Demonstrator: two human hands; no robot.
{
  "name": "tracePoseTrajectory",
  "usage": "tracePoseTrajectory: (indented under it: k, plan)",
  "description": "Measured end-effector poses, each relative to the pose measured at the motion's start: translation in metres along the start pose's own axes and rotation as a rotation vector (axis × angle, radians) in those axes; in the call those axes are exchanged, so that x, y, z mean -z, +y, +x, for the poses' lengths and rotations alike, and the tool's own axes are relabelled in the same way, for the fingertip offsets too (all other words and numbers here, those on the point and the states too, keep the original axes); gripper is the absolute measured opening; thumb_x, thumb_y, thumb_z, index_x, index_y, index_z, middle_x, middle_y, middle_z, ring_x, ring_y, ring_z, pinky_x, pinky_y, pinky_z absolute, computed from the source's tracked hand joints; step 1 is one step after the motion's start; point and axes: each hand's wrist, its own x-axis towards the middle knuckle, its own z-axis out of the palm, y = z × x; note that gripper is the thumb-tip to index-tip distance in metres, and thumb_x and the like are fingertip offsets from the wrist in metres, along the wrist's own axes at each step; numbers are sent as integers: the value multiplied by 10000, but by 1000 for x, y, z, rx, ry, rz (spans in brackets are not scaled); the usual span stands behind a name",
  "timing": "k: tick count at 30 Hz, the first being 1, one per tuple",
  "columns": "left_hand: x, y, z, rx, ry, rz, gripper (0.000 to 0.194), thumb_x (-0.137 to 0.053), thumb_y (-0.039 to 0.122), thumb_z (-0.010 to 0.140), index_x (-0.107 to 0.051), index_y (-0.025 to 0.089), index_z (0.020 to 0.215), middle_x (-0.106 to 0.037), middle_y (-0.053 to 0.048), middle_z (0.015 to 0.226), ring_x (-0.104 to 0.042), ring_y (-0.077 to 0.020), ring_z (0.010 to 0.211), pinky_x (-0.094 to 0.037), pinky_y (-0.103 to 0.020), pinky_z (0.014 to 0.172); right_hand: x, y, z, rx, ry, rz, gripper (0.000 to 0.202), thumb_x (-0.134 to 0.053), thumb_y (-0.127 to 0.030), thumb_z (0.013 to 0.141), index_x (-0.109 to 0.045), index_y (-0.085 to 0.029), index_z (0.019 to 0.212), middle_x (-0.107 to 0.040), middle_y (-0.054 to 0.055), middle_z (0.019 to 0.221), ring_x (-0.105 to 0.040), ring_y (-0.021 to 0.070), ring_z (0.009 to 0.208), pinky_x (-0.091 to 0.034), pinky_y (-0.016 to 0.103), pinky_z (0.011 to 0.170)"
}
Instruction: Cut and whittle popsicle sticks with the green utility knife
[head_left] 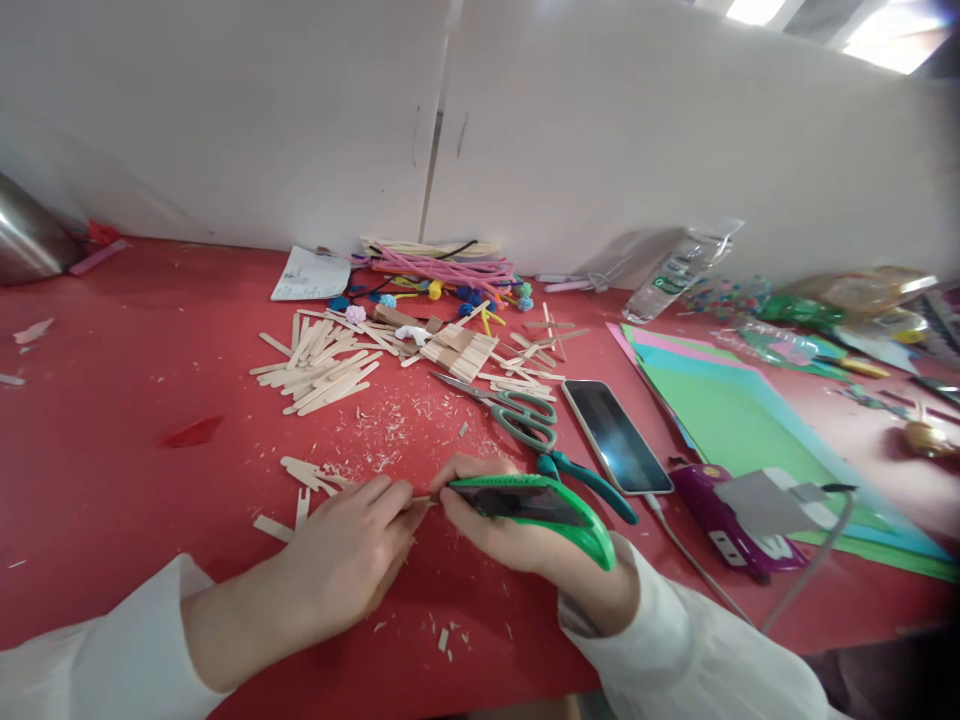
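My right hand (pixel 487 535) is closed around a green box cutter (pixel 555 505), its handle lying back across the palm toward the wrist. Facing it, my left hand (pixel 360 545) pinches a thin wooden craft stick (pixel 426 499), whose short end shows between the two hands. Fingers hide the blade and most of that stick. Beside my left hand lie a few cut craft sticks (pixel 304 472), one with a notched end. Wood shavings (pixel 382 435) are scattered beyond my hands, and small chips (pixel 444 640) lie nearer the table edge.
Scissors (pixel 517 410), teal-handled pliers (pixel 592 485) and a phone (pixel 616 435) on a cable lie to the right. Behind are piled craft sticks (pixel 322 365) and pink pipe cleaners (pixel 442 265). A purple power strip (pixel 727 520) touches coloured paper (pixel 720 400) on the red table (pixel 112 420).
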Motion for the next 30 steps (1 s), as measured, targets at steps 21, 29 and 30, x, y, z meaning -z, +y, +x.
tracePoseTrajectory:
  k: [21,29,30]
  plan:
    - [-2,-1,-2,9,12,-16,259,-405,112,903,-662,97,929,-589,-104,849,-569,-242,777,-526,-398,661,14,1,2,31,-80,13,160,-457,-158,805,-616,-176,806,-654,23,712,-620,149,662,-493,250,633]
    - [-2,0,-2,21,4,-29,273,-390,134,925,-655,97,978,-592,-98,853,-572,-242,766,-534,-410,657,18,-1,5,-27,-123,16,142,-478,-162,817,-616,-183,793,-643,-1,726,-615,135,694,-493,249,685]
    - [-2,0,-2,17,5,-31,271,-391,132,924,-654,96,973,-592,-97,848,-571,-239,760,-534,-403,650,17,-1,5,-32,-125,17,142,-479,-161,817,-617,-184,793,-642,-4,722,-613,134,688,-493,248,680]
